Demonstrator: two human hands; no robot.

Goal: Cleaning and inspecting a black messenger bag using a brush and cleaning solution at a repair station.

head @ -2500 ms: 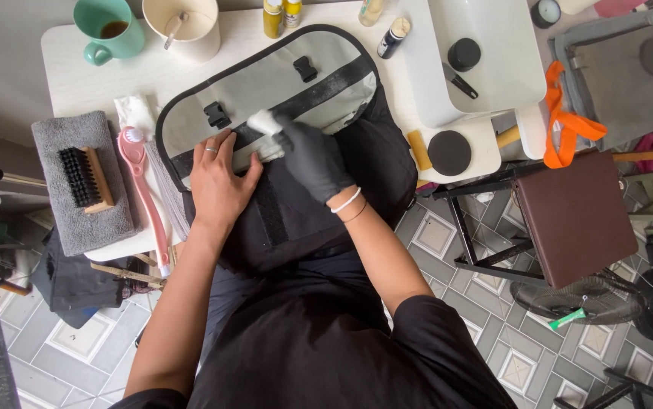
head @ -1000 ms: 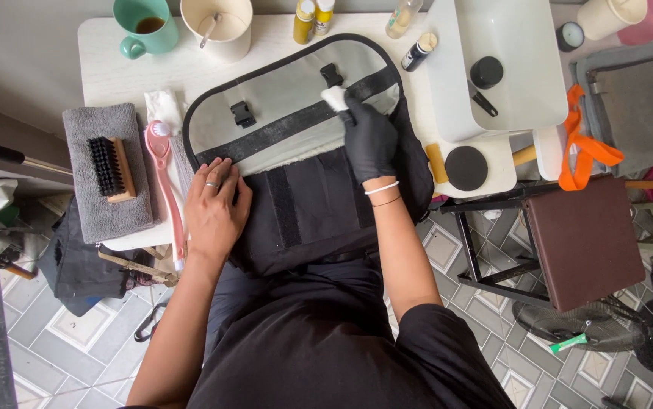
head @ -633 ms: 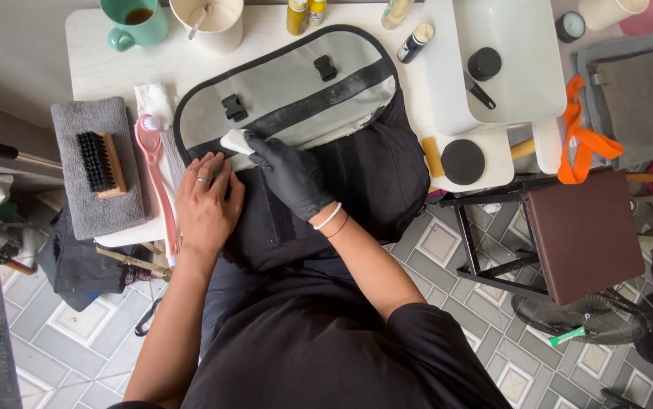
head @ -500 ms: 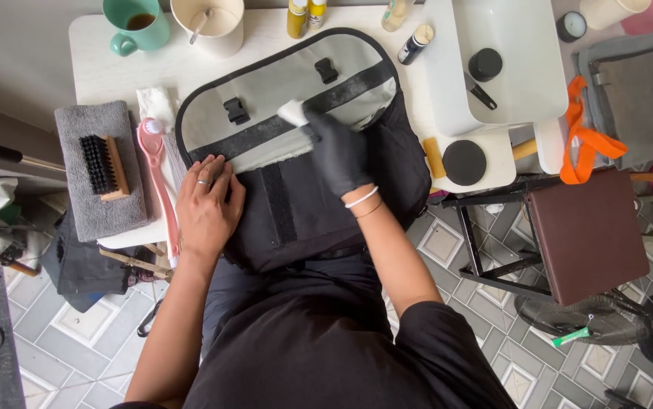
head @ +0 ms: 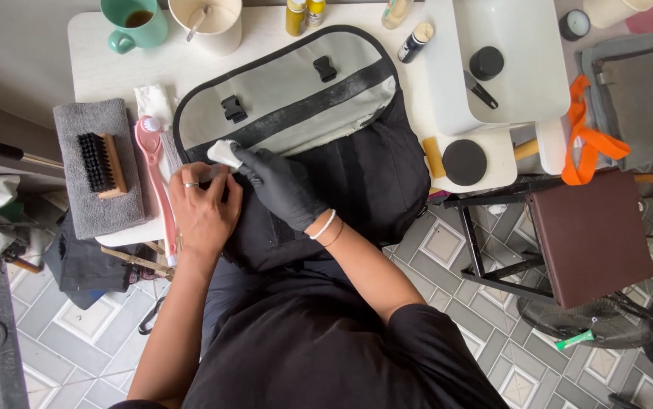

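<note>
So, the messenger bag (head: 319,129) lies flat across the white table (head: 91,45) with its grey flap open toward the far edge and its black body hanging over the near edge onto the person's lap. The right hand (head: 281,185), in a black glove, has its fingers curled tight around a small white cloth (head: 224,151), pressing it onto the flap's left end, just below one of the black buckles (head: 234,108). The left hand (head: 203,208) is bare, fingers spread fairly wide and lying flat on the black fabric right beside the gloved fingertips, pinning the bag down.

My read: the bag looks soft and floppy, not heavy, so it'll bunch and slide under rubbing unless something holds it. Flat-palm pressure close to the cloth seems like the right spot, or a grip on the bound flap edge, which looks stiffer. The cloth is limp and wants a pinch, not a loose hold.

Just left of the bare fingers lie a pink long-handled brush (head: 152,174) and a wooden brush (head: 103,163) on a grey towel (head: 91,220).
</note>
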